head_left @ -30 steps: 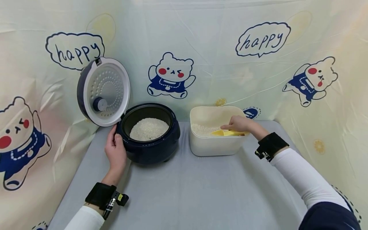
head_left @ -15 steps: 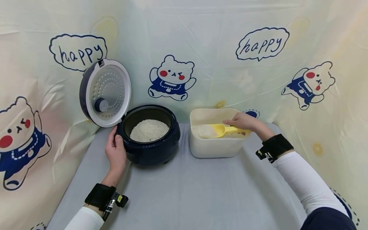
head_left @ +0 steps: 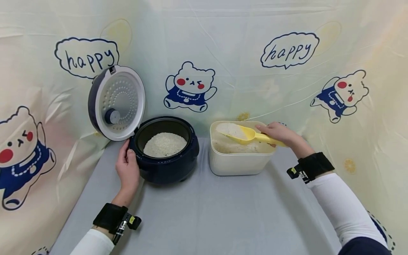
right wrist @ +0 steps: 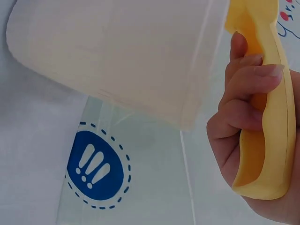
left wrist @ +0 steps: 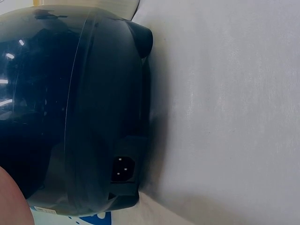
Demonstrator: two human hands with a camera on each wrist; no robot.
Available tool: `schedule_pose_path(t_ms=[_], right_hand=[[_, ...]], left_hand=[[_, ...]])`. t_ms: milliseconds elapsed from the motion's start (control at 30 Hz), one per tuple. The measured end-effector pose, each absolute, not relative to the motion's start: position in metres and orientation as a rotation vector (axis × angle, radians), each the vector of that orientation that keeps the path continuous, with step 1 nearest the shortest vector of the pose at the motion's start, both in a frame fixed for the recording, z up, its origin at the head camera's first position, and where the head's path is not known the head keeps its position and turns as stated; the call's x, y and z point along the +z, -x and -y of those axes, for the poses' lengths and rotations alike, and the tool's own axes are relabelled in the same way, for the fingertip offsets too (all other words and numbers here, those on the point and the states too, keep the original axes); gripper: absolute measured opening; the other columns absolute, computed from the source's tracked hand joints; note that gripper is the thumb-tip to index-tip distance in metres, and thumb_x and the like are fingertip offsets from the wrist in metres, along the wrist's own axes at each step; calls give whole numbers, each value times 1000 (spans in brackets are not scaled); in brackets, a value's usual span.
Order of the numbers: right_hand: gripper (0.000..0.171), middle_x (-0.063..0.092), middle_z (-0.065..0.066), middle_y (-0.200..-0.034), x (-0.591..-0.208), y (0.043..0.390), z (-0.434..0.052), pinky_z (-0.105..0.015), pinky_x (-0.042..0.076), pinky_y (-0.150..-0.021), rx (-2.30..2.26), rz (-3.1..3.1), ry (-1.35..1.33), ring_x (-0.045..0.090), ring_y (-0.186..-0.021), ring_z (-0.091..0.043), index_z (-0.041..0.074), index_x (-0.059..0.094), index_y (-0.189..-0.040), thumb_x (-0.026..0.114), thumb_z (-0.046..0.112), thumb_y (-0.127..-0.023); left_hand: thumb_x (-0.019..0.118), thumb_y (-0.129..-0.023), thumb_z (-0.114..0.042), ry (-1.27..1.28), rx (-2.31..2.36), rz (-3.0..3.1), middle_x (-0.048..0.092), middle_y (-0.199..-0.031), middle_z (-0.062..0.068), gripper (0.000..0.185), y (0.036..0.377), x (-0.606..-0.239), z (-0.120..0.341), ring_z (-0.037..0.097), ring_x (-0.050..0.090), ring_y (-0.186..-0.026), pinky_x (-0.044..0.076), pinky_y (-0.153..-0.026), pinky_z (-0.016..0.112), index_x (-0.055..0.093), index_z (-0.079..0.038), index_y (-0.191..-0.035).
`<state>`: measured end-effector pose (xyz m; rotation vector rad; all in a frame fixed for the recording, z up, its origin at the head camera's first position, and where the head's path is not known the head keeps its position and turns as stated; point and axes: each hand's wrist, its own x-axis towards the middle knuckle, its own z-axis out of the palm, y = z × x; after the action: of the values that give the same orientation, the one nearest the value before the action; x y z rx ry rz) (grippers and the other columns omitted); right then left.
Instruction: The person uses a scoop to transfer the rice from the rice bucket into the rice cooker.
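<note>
My right hand grips the handle of a yellow scoop, its fingers curled round the handle in the right wrist view. A heap of white rice fills the scoop, which is raised over the cream bin. More rice lies inside that bin. My left hand rests against the left side of a dark blue rice cooker, thumb on its wall and fingers near the lid hinge. A mound of rice sits in the cooker's pot. The left wrist view shows the cooker's lower body and power socket.
The cooker's lid stands raised on the left, its perforated inner face toward the right. A grey cloth covers the table. Behind it hangs a printed curtain with bears and "happy" bubbles. The bin stands right of the cooker.
The scoop has come up out of the bin's rice, now heaped with rice and tilted upward at its front. My right hand has risen and shifted right. My left hand stays on the cooker.
</note>
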<state>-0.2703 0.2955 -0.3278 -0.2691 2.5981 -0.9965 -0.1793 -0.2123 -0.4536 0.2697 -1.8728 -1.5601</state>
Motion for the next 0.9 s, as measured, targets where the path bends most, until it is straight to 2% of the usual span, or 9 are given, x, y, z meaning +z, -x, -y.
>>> schedule_pose_path(t_ms=[333,567,900], right_hand=[[64,51,-3,-57,-322,266,-302,-30,37,-56,-1118,-2566,232,46,-52,-20,7,64,-71,42,52,-110],[62,53,-4,-60,-320,264,-298,-31,38,-57,-1090,-2586,222,48,-54,-21,7,67,-76,40,52,-110],[66,54,-3,-64,-299,265,-264,-31,39,-59,-1041,-2582,284,49,-58,-22,7,64,-80,44,65,-104]], left_hand=[[40,-107,-13,-304,-1538,1889,58,-149,15,47,177,-455,211,-3,50,-123,37,-101,15,56,-6,-150],[45,-106,-17,-315,-1524,1888,63,-144,8,45,177,-452,212,-4,51,-114,38,-97,16,61,-16,-148],[44,-107,-17,-329,-1516,1903,62,-145,8,45,178,-451,212,0,51,-117,38,-98,17,60,-16,-148]])
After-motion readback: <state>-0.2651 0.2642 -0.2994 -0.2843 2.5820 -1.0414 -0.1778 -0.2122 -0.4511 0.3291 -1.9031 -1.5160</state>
